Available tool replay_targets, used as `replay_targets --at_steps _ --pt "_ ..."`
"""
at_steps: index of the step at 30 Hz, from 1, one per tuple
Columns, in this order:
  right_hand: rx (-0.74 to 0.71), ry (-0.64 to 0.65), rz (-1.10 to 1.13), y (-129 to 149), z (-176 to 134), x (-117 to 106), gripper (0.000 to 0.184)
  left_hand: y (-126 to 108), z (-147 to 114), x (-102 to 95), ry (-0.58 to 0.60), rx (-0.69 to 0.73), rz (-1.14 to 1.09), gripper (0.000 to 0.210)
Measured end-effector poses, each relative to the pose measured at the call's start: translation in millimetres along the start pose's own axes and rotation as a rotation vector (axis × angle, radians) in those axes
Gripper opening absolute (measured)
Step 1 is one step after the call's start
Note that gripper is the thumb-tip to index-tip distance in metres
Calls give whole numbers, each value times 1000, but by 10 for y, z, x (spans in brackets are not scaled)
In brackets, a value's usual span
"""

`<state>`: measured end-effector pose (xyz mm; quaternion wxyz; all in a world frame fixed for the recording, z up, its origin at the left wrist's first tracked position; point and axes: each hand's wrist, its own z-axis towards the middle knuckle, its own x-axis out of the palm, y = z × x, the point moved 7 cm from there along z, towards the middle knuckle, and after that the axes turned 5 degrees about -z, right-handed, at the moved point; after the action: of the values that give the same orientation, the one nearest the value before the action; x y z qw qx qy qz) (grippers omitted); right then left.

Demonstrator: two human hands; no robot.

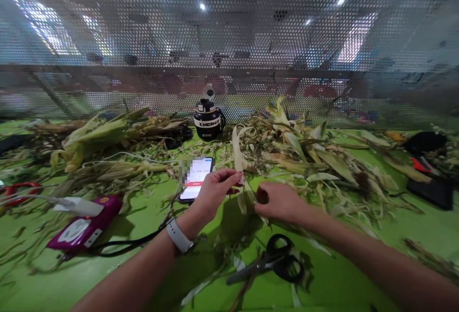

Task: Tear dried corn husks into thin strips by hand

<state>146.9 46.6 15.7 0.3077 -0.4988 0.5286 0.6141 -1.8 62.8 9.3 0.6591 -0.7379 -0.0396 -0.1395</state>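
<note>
On the near side of the green bench (89, 276) lie black scissors (268, 259); just beyond, the L hand (217, 188) pinches a pale husk strip (237, 152), & the R hand (281, 199) is curled right beside its lower part, though can't tell if it grips anything. The strip, held up off the bench, prob. handles v. light, thin & floppy, apt to split lengthwise, so best taken flat near mid-length w/ a soft pinch. Farther back, btwn loose husk piles (296, 147), stands a black bottle (208, 128), lid (209, 92) seemingly up, contents hidden.
</note>
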Motion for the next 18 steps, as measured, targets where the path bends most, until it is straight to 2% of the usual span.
replay_targets --at_steps 2,5,8,13,18 --pt "1 27 -122 0 -25 37 14 7 2 0 0 -9 1 23" --pt "-2 71 -39 -59 -5 80 7 12 7 -6 -3 -12 0 23" --pt "4 54 163 -149 63 33 5 12 21 -33 -18 -8 -15 24" --pt "135 -37 691 -246 113 -108 21 63 23 -18 3 -43 -4 21" --pt "106 -70 1098 -155 72 -160 27 135 -39 87 81 -135 18 22"
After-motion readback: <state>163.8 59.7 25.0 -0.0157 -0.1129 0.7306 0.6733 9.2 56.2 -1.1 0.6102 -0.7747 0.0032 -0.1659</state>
